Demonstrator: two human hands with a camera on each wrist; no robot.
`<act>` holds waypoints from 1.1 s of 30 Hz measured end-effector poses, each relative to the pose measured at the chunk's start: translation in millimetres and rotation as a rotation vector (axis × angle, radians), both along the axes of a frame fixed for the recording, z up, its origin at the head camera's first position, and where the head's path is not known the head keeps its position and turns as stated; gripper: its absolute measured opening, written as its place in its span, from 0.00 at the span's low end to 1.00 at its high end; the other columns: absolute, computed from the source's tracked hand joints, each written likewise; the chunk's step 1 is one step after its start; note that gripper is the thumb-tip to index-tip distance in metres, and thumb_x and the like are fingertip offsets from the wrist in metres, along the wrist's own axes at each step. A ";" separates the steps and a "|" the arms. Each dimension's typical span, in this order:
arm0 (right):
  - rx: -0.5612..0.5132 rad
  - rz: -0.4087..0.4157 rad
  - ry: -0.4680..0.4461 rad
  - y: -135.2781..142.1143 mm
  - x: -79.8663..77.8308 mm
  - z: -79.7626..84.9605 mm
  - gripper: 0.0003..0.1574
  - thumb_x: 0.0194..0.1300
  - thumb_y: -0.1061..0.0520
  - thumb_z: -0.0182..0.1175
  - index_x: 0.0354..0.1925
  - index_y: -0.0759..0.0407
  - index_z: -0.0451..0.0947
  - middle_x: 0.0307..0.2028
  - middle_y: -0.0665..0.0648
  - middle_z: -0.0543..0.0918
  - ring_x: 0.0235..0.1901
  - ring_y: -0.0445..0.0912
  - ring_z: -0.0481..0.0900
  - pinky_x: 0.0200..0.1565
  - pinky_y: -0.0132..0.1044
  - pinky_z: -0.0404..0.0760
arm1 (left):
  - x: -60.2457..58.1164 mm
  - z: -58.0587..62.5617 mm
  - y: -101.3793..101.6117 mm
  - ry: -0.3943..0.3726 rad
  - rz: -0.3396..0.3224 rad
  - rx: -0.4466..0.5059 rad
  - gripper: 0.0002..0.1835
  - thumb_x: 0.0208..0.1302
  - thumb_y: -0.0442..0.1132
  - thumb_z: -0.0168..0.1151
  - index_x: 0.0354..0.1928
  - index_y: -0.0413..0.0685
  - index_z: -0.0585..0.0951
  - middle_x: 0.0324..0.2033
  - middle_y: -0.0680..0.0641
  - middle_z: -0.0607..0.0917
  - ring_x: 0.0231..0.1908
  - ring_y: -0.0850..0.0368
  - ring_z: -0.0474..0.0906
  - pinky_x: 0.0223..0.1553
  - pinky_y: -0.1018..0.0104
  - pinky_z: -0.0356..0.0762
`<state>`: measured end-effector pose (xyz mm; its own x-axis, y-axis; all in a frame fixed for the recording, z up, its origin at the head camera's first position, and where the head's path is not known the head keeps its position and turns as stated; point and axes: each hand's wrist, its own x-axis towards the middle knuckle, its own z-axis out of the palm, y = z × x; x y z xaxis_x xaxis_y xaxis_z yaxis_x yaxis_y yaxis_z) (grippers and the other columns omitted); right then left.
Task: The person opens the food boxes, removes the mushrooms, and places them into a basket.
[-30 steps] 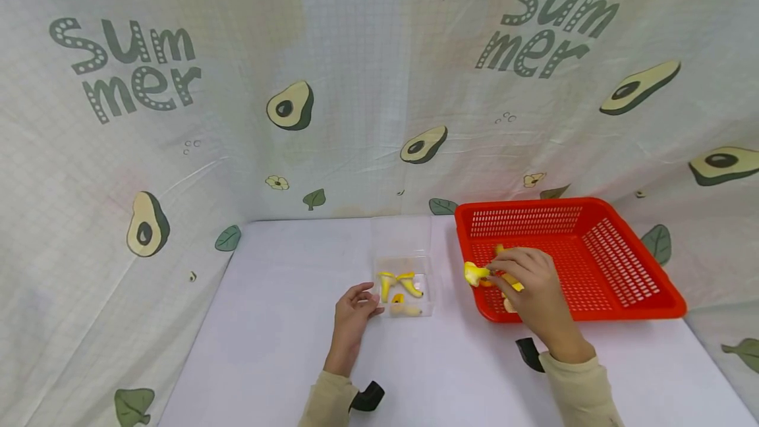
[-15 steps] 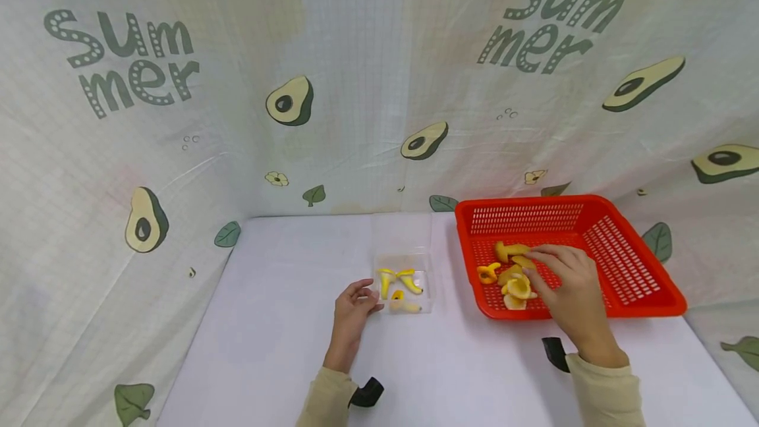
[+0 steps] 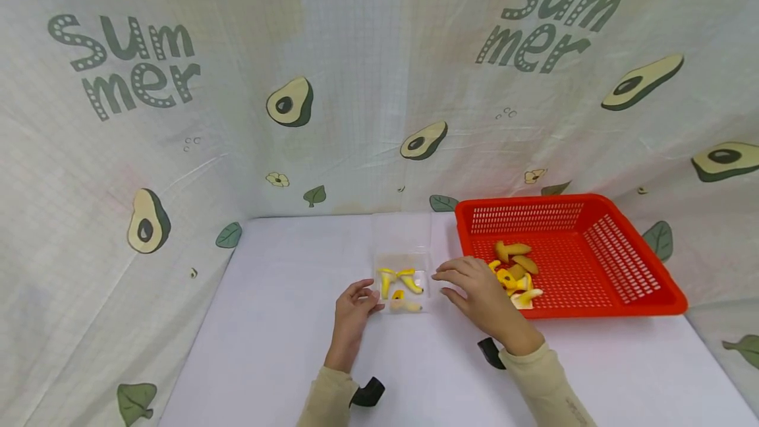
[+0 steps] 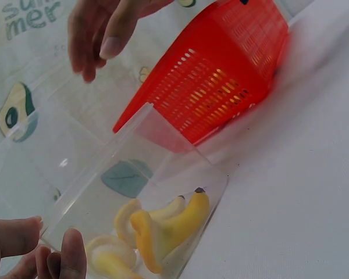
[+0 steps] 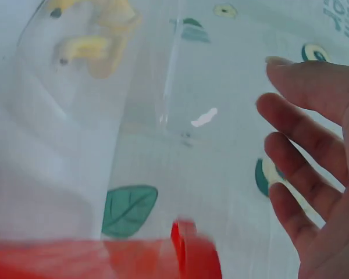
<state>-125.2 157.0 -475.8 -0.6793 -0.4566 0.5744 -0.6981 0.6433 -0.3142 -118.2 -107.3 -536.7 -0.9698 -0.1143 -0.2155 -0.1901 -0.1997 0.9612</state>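
Note:
My left hand [image 3: 352, 312] holds the left wall of a clear plastic box [image 3: 403, 261], thumb and fingers on either side of its edge in the left wrist view. Several yellow mushrooms [image 4: 180, 226] with dark stem tips lie inside the box. Just right of the box, my right hand [image 3: 477, 295] hovers with spread, slightly bent fingers and nothing between them. Behind it, a red perforated basket [image 3: 605, 275] contains brown mushrooms [image 3: 512, 251] and yellow ones [image 3: 523, 284]. The hand and forearm partly hide the basket's near left corner.
The box's clear lid [image 3: 401, 230] lies folded back behind it. A white tabletop [image 3: 284, 282] extends around the box and basket. A printed curtain [image 3: 356, 84] hangs behind and to the sides.
One second ago my right hand pinched a yellow mushroom at the basket's left side. It then moved right over the mushrooms, and now hangs empty left of the basket. The left hand stays put.

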 end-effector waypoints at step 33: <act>0.408 0.236 -0.470 -78.3 -60.7 -7.3 0.15 0.57 0.68 0.78 0.42 0.55 0.93 0.43 0.51 0.92 0.44 0.48 0.83 0.54 0.44 0.86 | 1.6 1.4 -0.5 -0.027 -0.002 0.009 0.21 0.72 0.24 0.63 0.64 0.23 0.74 0.38 0.47 0.78 0.36 0.60 0.79 0.41 0.69 0.90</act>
